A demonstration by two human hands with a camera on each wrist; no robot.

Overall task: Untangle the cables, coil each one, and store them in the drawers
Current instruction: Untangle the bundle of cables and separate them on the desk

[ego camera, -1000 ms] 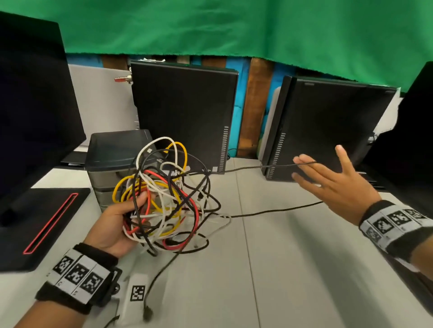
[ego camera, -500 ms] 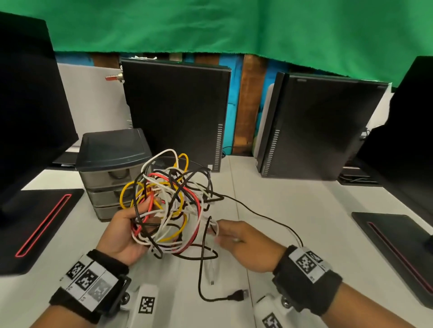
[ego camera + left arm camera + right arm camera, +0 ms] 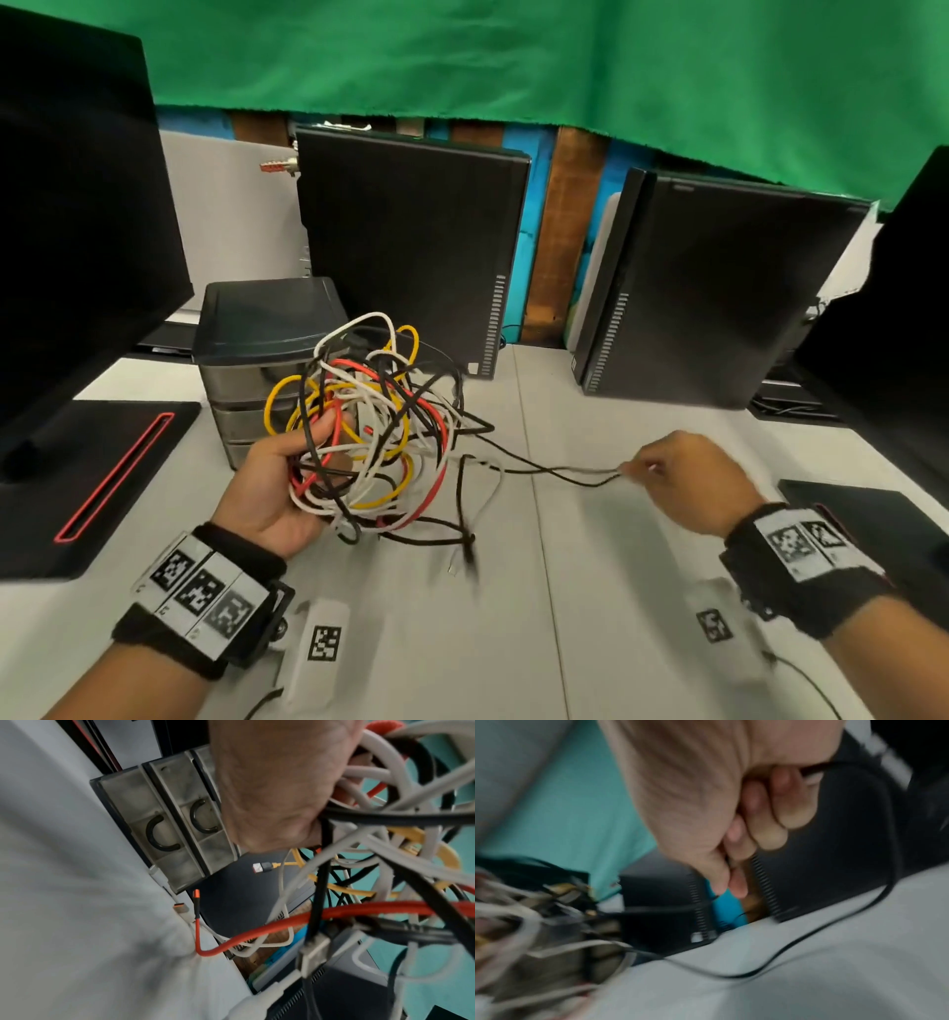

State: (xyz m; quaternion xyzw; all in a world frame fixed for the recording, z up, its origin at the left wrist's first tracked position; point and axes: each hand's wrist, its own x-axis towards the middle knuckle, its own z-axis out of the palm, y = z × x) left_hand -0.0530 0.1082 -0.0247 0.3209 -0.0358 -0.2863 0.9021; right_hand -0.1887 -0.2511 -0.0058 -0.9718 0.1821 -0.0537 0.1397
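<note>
Red cable: braided cloth sheath; drawer unit cloudy translucent plastic w/ dark matt lid. Table smooth matt grey; backdrop green cloth.

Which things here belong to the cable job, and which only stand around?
For the job:
- cable tangle, held in left hand
- black cable, pinched by right hand
- drawers

Just standing around:
- two computers
- monitor
- green cloth

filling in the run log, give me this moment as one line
left hand: grips cable tangle | right hand: pinches black cable drawn from tangle | drawers: shut
</note>
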